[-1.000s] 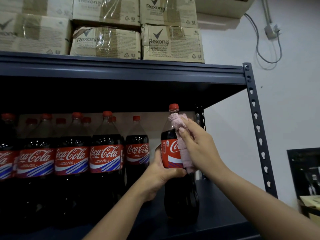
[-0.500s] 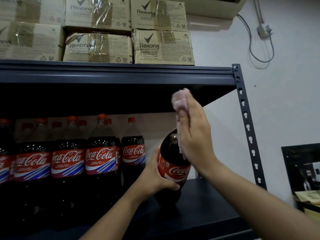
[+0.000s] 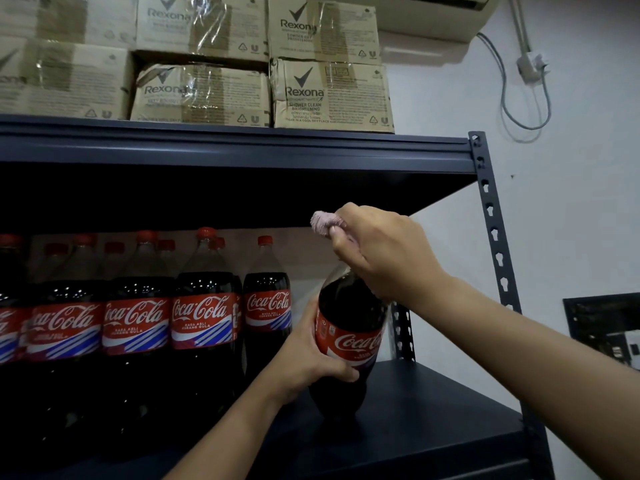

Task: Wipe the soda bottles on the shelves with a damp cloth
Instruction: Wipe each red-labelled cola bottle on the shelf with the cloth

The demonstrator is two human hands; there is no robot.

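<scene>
On the far left, the row of standing soda bottles (image 3: 204,317) is sitting just as it did a second ago, upright on the lower shelf (image 3: 433,420), caps red, labels facing me. None of them is being touched.

Moving right, my left hand (image 3: 311,358) is gripping the bottle I am working on (image 3: 348,337) around its label, fingers wrapped across the front, thumb side hidden behind. A second ago this bottle was standing straight; now I am tilting it, neck leaning toward me and to the right, its base still resting on the shelf near the right end, just beside the row.

Further right and above, my right hand (image 3: 377,251) is closing over the top of the bottle with the pink cloth (image 3: 323,221) bunched in its curled fingers. The cloth was lying flat down the side of the bottle a second ago; it is now up at the cap, which the hand and cloth are hiding completely. A tuft of cloth is sticking out to the left of the fingers.

I am judging that the body wipe on this bottle is done and I am now working the cap and neck. Above, the cardboard boxes (image 3: 332,95) are stacked on the top shelf, untouched.
</scene>
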